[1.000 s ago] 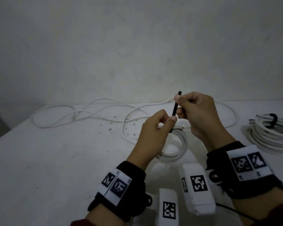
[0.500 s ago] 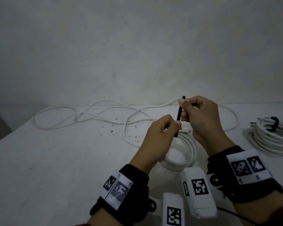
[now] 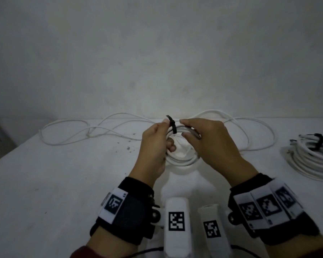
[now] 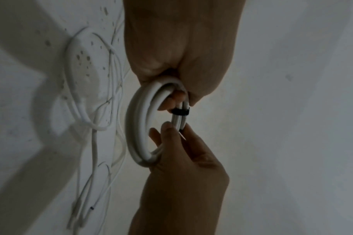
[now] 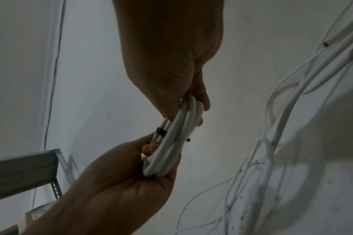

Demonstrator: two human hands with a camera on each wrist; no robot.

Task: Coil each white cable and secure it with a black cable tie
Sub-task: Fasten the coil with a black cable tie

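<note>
Above the pale grey surface (image 3: 67, 183), between both hands, hangs a small coil of white round cable (image 3: 183, 159); left hand (image 3: 154, 146) and right hand (image 3: 213, 144) each grip it, a thin black cable tie (image 3: 171, 124) wrapping its top beside the left fingertips (image 3: 165, 121).

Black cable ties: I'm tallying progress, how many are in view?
2. One black cable tie wraps the white coil held in both hands; another binds the finished coil at the table's right edge. More may be hidden.
</note>
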